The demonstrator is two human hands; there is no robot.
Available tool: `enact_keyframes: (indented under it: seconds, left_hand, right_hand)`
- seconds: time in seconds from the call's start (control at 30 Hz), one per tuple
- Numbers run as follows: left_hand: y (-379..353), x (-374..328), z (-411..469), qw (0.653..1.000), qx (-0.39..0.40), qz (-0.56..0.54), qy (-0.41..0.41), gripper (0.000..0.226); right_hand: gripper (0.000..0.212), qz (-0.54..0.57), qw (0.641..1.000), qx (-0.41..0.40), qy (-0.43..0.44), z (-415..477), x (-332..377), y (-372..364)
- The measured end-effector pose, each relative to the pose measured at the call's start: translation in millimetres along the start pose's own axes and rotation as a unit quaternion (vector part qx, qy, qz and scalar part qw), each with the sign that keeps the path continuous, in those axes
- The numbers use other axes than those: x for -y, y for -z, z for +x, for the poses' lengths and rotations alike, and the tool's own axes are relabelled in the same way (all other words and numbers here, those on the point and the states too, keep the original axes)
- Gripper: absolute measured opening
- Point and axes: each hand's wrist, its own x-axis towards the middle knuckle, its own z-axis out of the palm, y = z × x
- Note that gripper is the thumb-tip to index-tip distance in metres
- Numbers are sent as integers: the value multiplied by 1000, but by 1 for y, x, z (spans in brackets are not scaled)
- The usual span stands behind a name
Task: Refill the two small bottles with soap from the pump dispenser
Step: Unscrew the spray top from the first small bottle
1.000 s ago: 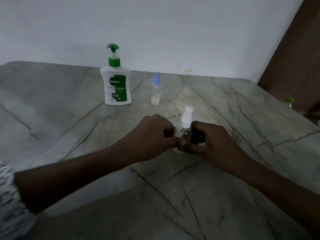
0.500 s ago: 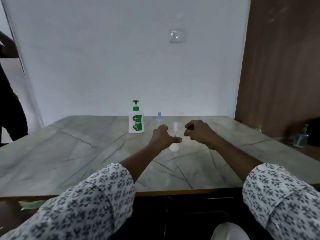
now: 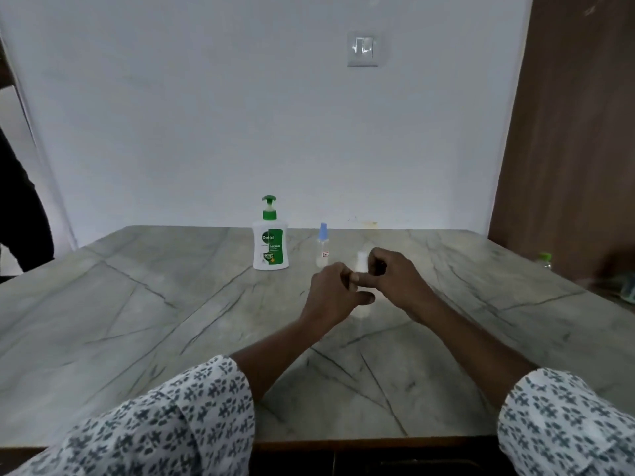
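Over the grey marble bench point(image 3: 137, 304), both hands now sit closer together. Left hand point(image 3: 331, 293) pinches the small clear bottle with white cap point(image 3: 361, 266), standing upright. Right hand point(image 3: 395, 278) curls around its cap. Green-and-white pump soap dispenser point(image 3: 270, 243) stands behind.

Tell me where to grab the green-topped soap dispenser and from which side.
Grip the soap dispenser around its wide white body, below the green pump. It stands upright with its label facing the person, and its left side is open; the blue-capped bottle stands to its right. Probably best reached with the left hand, leaving the pump head free to press.
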Motion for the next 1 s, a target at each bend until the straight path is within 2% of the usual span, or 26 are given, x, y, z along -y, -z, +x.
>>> enact_keyframes:
  seconds: [0.07, 0.13, 0.17, 0.23, 0.3, 0.33, 0.47, 0.53, 0.6, 0.7, 0.77, 0.87, 0.93, 1.0]
  left_hand:
    - [0, 6, 2, 1000, 0, -4, -8, 37]
    - [-1, 7, 4, 1000, 6, -5, -16, 37]
    - [-1, 8, 5, 1000, 14, -2, -19, 38]
    - [-2, 10, 3, 999, 22, 2, -25, 38]
    - [-3, 11, 2, 999, 17, -1, -29, 37]
    - [-3, 11, 2, 999, 13, -2, -31, 37]
    - [-5, 9, 4, 1000, 5, -1, -29, 34]
    - [-7, 11, 5, 1000, 2, -2, -30, 34]
    - [-7, 12, 6, 1000, 3, -8, -26, 35]
    - [-8, 12, 6, 1000, 4, -17, -22, 36]
    - [-8, 12, 5, 1000, 5, -19, -22, 36]
    - [-6, 10, 4, 1000, 6, -15, -26, 34]
    - [-6, 10, 4, 1000, 3, -18, -23, 34]
    - [-6, 10, 3, 1000, 5, -18, -20, 36]
  right_hand:
    - [31, 59, 997, 47, -4, 4, -1, 4]
    - [9, 87, 990, 107, -13, 8, -8, 13]
    - [10, 104, 985, 138, -21, 9, -13, 16]
    - [28, 178, 968, 173, -44, 7, -28, 17]
    - [31, 247, 958, 139, -49, 4, -38, 9]
    - [29, 246, 963, 104, -39, 4, -38, 4]
    - [25, 150, 989, -7, 11, 8, -29, -8]
    - [19, 143, 989, -12, 28, 7, -26, -9]
    - [11, 181, 983, 27, 24, 6, -31, -6]
    - [26, 247, 966, 73, -8, 4, -38, -4]
    - [30, 249, 968, 39, -15, 3, -36, -8]
    - [30, 170, 985, -21, 9, 2, -33, -10]
    - [21, 161, 987, -11, 8, 1, -35, -10]
    - [25, 201, 979, 1, -14, -1, -35, -9]
